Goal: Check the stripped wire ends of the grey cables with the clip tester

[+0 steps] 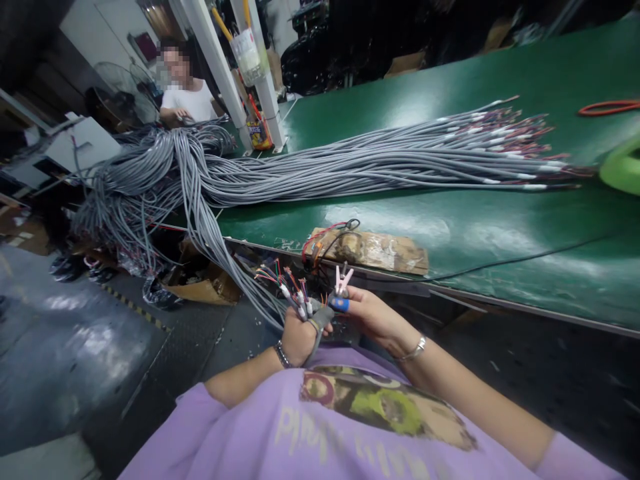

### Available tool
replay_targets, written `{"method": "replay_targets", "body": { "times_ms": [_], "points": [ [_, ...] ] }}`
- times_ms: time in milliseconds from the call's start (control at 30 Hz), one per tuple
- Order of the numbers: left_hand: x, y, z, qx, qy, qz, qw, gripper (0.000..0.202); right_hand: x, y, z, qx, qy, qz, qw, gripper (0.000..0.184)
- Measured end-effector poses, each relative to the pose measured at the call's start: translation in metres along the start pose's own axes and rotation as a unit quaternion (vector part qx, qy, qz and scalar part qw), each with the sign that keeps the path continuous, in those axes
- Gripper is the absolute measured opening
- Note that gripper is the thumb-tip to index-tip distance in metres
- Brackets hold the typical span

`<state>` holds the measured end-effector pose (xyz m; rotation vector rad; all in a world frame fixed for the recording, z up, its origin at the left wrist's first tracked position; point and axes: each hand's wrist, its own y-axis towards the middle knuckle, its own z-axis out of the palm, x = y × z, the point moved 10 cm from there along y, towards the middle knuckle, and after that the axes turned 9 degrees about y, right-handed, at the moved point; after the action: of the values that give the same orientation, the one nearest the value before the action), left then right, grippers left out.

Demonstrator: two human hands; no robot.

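My left hand (pixel 299 339) is closed around several grey cables (pixel 260 301) near their ends. White-sleeved tips with thin coloured wires (pixel 287 280) stick up above the fist. A grey strip (pixel 323 319) lies across its fingers. Just to the right, my right hand (pixel 380 321) has its thumb and fingers pinched together; what sits between them is too small to make out. Blue tape (pixel 340 304) is wrapped on one digit. Directly above those fingertips a pink clothespin (pixel 343 280) stands at the bench edge; whether the fingers touch it I cannot tell.
Long grey cables (pixel 350 163) lie across the green bench (pixel 500 240), wire ends to the right. A taped wooden block (pixel 375 252) with red and black leads sits at the front edge. Beyond the post (pixel 215 67) is another person (pixel 187 93). A cardboard box (pixel 205 283) stands below.
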<state>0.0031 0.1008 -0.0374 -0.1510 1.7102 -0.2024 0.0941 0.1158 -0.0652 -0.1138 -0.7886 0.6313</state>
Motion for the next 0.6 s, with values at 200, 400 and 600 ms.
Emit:
{"method": "replay_targets", "body": {
  "times_ms": [200, 400, 600],
  "points": [
    [-0.006, -0.002, -0.004, -0.015, -0.025, 0.011, 1.0, 0.041, -0.001, 0.004, -0.035, -0.083, 0.099, -0.023, 0.991, 0.025],
    [-0.013, 0.001, 0.002, -0.01, -0.023, 0.021, 0.999, 0.043, 0.013, 0.016, -0.018, -0.013, 0.1, -0.069, 0.993, 0.037],
    [-0.017, 0.004, 0.006, -0.021, -0.009, 0.021, 1.0, 0.044, 0.014, 0.02, -0.007, 0.01, 0.071, -0.092, 0.993, 0.048]
  ]
}}
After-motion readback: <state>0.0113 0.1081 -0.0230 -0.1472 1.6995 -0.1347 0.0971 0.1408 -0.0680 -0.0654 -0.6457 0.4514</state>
